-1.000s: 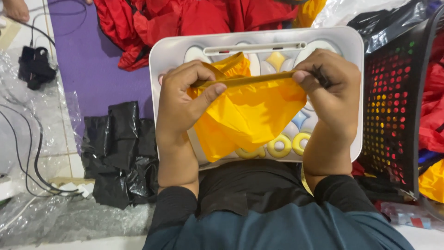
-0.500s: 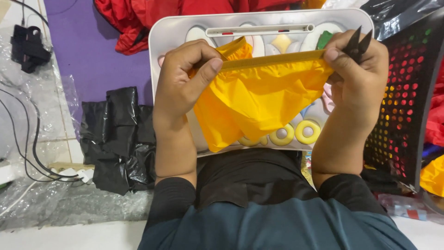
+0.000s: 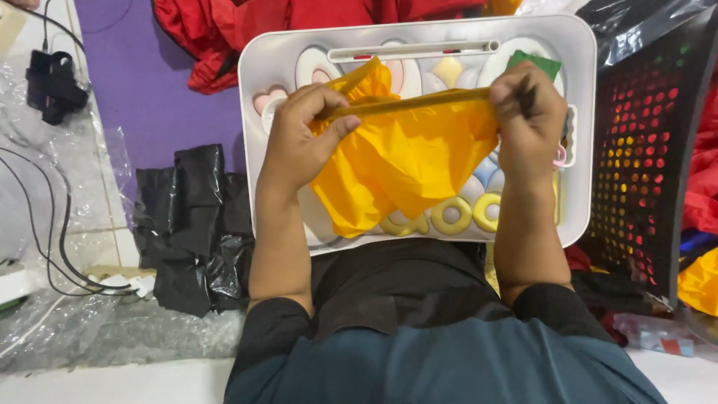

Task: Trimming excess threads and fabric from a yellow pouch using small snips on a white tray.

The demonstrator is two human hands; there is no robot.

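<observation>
Over white tray | both hands pinch yellow cloth taut | tray pictures half-covered

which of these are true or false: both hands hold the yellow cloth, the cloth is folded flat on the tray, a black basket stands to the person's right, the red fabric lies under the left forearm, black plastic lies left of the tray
1. Both hands hold the yellow cloth. True: the left hand and right hand grip the top edge of the yellow cloth.
2. The cloth is folded flat on the tray. False: it hangs stretched between the hands above the white tray.
3. A black basket stands to the person's right. True: the black basket is beside the tray.
4. The red fabric lies under the left forearm. False: the red fabric lies beyond the tray's far edge.
5. Black plastic lies left of the tray. True: the black plastic is there.
</observation>
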